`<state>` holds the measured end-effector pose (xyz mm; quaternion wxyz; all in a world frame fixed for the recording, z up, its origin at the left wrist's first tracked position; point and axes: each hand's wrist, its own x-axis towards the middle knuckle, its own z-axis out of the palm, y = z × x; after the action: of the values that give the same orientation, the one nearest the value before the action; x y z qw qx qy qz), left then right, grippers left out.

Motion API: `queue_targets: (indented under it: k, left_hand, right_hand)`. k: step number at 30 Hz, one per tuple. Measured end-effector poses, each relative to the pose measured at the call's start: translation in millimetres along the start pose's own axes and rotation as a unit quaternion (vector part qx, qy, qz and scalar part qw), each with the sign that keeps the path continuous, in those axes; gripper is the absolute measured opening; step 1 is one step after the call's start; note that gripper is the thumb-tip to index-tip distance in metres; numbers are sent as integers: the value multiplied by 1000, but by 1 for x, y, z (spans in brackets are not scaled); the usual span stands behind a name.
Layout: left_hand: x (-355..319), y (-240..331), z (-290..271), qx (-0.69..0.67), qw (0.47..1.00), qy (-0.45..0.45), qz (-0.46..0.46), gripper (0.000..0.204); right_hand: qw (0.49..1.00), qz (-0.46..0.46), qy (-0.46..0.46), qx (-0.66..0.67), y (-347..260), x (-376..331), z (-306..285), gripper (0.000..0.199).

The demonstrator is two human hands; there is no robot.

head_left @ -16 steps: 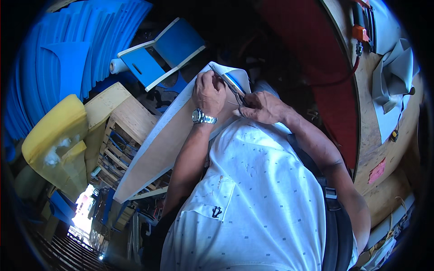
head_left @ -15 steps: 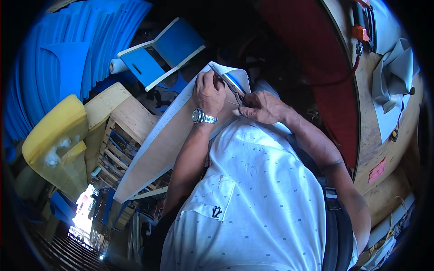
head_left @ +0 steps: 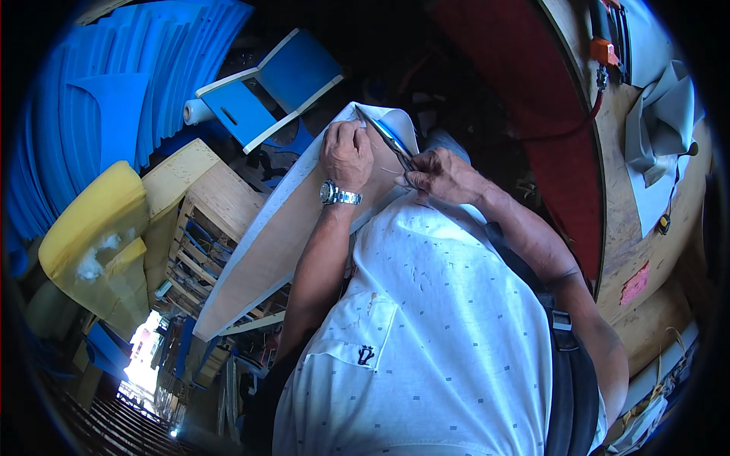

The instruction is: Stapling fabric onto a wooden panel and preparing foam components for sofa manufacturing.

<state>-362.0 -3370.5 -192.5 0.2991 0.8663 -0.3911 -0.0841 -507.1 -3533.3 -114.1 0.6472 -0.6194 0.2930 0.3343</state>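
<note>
A long wooden panel (head_left: 255, 254) lies slanting in front of my body, with a pale covering (head_left: 408, 131) folded over its edges. Close to the panel's far end, my left hand (head_left: 347, 158) presses with curled fingers at the covering; the fingertips are partly hidden. My right hand (head_left: 449, 176) is closed around the handles of metal scissors (head_left: 385, 135). Their blades point away from me, along the covering's loose flap at the far end. A blue strip shows beside the blades.
Blue sheets (head_left: 106, 114) are stacked at the far left, beside a blue, pale-edged frame (head_left: 239, 114). Yellow foam (head_left: 87, 216) rests by a wooden frame (head_left: 220, 190). On the right, a wooden worktop (head_left: 620, 144) holds grey material (head_left: 660, 125) and an orange-and-black tool (head_left: 604, 50) with a hose.
My left hand has shifted slightly left, away from the scissors. More of the scissor blades shows between my hands. The panel stays nearly in place.
</note>
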Motion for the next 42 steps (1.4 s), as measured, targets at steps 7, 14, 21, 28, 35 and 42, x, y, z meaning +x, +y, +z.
queue_targets:
  k: [7, 14, 21, 28, 35, 42]
  left_hand:
    - [-4, -6, -3, -31, 997, 12, -75, 9]
    - [11, -12, -28, -79, 977, 25, -195, 9]
    - [25, -12, -57, -44, 982, -18, -183, 10]
    - [34, 0, -86, 110, 989, -53, -81, 12]
    - [32, -3, -91, 137, 983, -60, -104, 11]
    - [30, -10, -89, 145, 984, -60, -80, 9]
  right_hand:
    - [999, 7, -41, -17, -13, -6, -15, 46]
    - [950, -94, -8, -296, 10, -68, -67, 34]
    - [658, -294, 258, -643, -39, -12, -147, 43]
    - [527, -342, 141, -765, -96, 79, -159, 48]
    - [481, -301, 44, -822, -123, 108, -139, 50]
    - [453, -368, 52, -810, -120, 116, -112, 42]
